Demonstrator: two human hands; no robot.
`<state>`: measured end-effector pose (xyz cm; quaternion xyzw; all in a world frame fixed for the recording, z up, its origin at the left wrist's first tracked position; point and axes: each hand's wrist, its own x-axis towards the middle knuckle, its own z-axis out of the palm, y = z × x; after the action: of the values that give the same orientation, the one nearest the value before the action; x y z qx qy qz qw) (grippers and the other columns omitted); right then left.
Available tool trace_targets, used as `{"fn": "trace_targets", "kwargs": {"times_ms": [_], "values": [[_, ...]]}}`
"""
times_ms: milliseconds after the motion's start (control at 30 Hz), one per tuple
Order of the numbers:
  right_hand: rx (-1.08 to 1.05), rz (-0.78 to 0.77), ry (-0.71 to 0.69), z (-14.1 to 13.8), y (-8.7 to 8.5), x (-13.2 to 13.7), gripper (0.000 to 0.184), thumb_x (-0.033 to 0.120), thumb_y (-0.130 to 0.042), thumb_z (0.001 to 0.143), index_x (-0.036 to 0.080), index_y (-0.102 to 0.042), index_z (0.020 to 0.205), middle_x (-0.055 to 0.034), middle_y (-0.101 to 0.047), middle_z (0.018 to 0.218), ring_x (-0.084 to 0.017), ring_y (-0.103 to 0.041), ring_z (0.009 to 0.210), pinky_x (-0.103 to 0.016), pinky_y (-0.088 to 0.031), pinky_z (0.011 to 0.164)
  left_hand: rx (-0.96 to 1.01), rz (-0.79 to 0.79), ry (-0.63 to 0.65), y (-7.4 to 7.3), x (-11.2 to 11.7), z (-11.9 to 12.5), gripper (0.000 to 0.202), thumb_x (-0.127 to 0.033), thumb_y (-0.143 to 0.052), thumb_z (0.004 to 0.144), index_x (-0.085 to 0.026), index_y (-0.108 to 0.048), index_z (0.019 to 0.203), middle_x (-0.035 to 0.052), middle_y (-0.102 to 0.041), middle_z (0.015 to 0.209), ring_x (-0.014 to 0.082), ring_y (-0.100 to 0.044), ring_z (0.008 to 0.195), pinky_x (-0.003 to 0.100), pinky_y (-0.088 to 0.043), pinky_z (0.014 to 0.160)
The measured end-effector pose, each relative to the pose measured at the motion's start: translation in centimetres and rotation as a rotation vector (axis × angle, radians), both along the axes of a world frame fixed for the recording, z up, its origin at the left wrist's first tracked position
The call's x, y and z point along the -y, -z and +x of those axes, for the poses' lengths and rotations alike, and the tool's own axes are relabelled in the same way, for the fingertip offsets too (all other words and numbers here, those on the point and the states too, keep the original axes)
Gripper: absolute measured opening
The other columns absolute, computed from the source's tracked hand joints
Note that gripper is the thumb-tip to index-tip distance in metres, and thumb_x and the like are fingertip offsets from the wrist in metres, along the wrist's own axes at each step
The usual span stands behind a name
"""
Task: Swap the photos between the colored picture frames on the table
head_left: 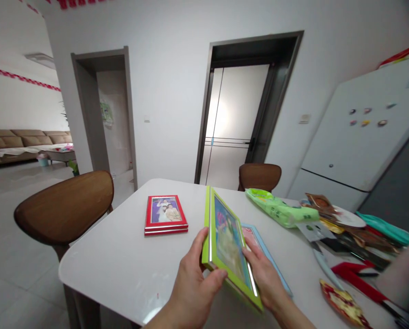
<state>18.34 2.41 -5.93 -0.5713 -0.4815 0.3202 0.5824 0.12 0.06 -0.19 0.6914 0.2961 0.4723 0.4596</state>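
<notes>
A lime-green picture frame is held tilted above the table, its picture side turned to the right. It looks thick at the left edge, as if two frames lie together, but I cannot tell for sure. My left hand grips its lower left edge, thumb in front and fingers behind. My right hand is closed on its right edge. Behind that hand a light blue picture frame lies on the table, partly hidden. To the left, two red picture frames are stacked flat; the top one shows a wedding photo.
The white table has rounded corners. On its right side lie a green wipes pack, a red-handled tool, a patterned piece and other clutter. Brown chairs stand at the left and far side. A blurred pinkish shape enters at right.
</notes>
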Motion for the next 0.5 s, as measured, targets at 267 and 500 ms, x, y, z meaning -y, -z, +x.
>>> {"fn": "trace_targets", "kwargs": {"times_ms": [267, 500], "values": [[0.515, -0.351, 0.358, 10.9, 1.1, -3.0, 0.050, 0.033, -0.043, 0.071, 0.010, -0.048, 0.115, -0.0053, -0.065, 0.066, -0.019, -0.060, 0.060, -0.027, -0.042, 0.056, -0.317, -0.038, -0.056, 6.9, -3.6, 6.4, 0.059, -0.005, -0.047, 0.066, -0.021, -0.033, 0.121, 0.0002, -0.050, 0.118, 0.0182, -0.047, 0.104, 0.029, -0.038, 0.089], [0.735, -0.434, 0.339, 12.0, 1.9, -4.3, 0.046, 0.029, -0.044, 0.069, 0.010, -0.054, 0.109, -0.0107, -0.066, 0.079, -0.024, -0.059, 0.078, -0.030, -0.041, 0.066, -0.357, -0.002, -0.095, 7.6, -4.2, 6.9, 0.049, -0.004, -0.049, 0.063, -0.019, -0.047, 0.110, 0.0010, -0.057, 0.106, 0.0168, -0.052, 0.095, 0.026, -0.039, 0.085]]}}
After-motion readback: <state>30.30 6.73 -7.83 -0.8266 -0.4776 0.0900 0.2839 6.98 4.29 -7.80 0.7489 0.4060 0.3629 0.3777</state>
